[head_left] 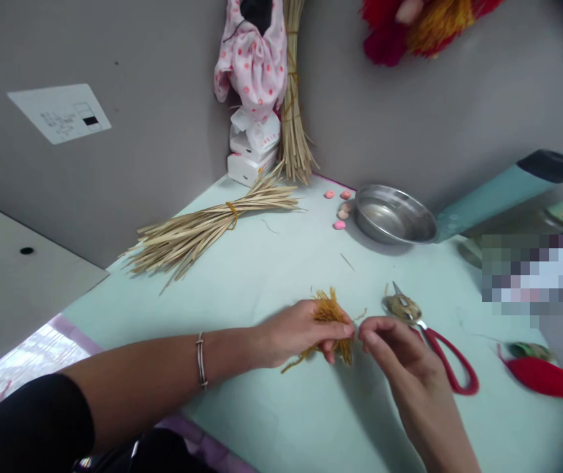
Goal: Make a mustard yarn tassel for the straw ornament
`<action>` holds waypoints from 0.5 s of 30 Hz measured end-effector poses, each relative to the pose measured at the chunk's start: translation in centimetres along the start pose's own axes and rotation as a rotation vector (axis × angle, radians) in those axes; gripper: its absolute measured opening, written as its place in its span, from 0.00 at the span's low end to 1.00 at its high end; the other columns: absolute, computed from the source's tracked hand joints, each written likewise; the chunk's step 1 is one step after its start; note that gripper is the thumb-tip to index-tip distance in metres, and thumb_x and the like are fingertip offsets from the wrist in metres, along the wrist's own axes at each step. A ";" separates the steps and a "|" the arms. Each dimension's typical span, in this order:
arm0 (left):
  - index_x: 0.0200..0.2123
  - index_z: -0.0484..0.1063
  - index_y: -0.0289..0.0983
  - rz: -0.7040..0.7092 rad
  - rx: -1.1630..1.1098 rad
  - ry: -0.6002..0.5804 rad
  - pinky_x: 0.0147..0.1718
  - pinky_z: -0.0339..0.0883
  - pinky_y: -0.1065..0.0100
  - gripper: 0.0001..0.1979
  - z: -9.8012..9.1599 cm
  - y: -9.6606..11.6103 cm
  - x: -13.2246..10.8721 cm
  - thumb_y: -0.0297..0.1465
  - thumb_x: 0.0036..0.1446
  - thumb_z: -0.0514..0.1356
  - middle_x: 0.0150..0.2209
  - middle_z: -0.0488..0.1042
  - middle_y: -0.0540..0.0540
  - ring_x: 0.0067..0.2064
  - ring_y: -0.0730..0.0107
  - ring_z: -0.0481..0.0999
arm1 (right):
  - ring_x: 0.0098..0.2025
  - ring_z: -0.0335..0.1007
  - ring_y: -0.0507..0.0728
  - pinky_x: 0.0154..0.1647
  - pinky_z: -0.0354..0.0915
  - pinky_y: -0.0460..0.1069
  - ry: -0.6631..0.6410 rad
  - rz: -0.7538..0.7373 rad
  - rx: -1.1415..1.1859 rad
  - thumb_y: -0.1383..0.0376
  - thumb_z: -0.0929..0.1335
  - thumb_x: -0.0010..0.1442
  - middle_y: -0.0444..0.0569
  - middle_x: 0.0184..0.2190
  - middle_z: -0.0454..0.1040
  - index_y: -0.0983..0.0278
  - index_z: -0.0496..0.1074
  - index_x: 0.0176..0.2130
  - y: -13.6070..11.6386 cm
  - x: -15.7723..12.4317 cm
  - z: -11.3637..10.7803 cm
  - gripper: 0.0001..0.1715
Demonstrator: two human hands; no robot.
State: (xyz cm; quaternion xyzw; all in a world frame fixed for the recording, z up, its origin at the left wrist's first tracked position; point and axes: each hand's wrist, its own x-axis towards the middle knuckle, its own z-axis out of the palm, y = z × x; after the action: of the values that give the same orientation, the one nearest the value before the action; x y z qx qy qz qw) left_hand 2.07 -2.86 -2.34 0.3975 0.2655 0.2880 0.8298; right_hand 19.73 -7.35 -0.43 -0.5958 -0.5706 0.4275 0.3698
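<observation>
On the table (261,282), a straw bundle (212,223) is lying tied near its middle, while a second bundle (293,112) is standing against the wall beside the spotted cloth (259,72) and the tissue packs (251,157). A steel bowl (394,217) is sitting near a teal tube (498,194), which is leaning to the right. One pair of scissors (458,374) is lying just past the right hand (409,361), which is covering part of it; a tan wad (399,307) is overlapping the blades. Farther right, one red piece (542,376) is lying beside some green yarn (530,350). Small pink beads (339,225) are resting left of the bowl, four or five of them; two seem to be touching. One ochre tuft (329,309) is sitting in the left hand (295,332), above the table, its strands fanning out on both sides of the pinching thumb and fingers. The right thumb and forefinger are nearly meeting just beside the left fingertips; whether they are gripping a strand, I cannot tell.
</observation>
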 end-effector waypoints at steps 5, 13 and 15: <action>0.32 0.69 0.35 0.028 0.012 0.041 0.28 0.60 0.73 0.13 -0.2 -0.1 0.1 0.40 0.54 0.62 0.20 0.63 0.56 0.23 0.79 0.67 | 0.36 0.66 0.55 0.38 0.62 0.48 -0.142 -0.018 -0.024 0.59 0.67 0.62 0.45 0.32 0.70 0.60 0.69 0.32 -0.2 0.2 0.3 0.09; 0.33 0.67 0.36 0.007 -0.021 0.007 0.26 0.62 0.72 0.12 -0.2 -0.1 0.1 0.39 0.53 0.63 0.19 0.62 0.57 0.21 0.79 0.66 | 0.32 0.65 0.53 0.32 0.62 0.45 -0.011 0.020 0.013 0.58 0.69 0.60 0.43 0.29 0.71 0.60 0.71 0.33 -0.1 -0.1 0.1 0.08; 0.33 0.67 0.36 -0.018 -0.026 -0.030 0.26 0.63 0.72 0.12 -0.1 0.0 0.0 0.36 0.51 0.64 0.19 0.62 0.57 0.21 0.78 0.66 | 0.30 0.64 0.52 0.30 0.62 0.44 0.007 0.023 0.016 0.58 0.69 0.59 0.43 0.27 0.69 0.60 0.71 0.33 0.0 0.0 0.0 0.08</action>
State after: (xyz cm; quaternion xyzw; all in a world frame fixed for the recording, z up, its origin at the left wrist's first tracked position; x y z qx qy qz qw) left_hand 2.02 -2.82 -2.40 0.3884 0.2528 0.2780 0.8414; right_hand 19.71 -7.37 -0.44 -0.6009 -0.5589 0.4341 0.3717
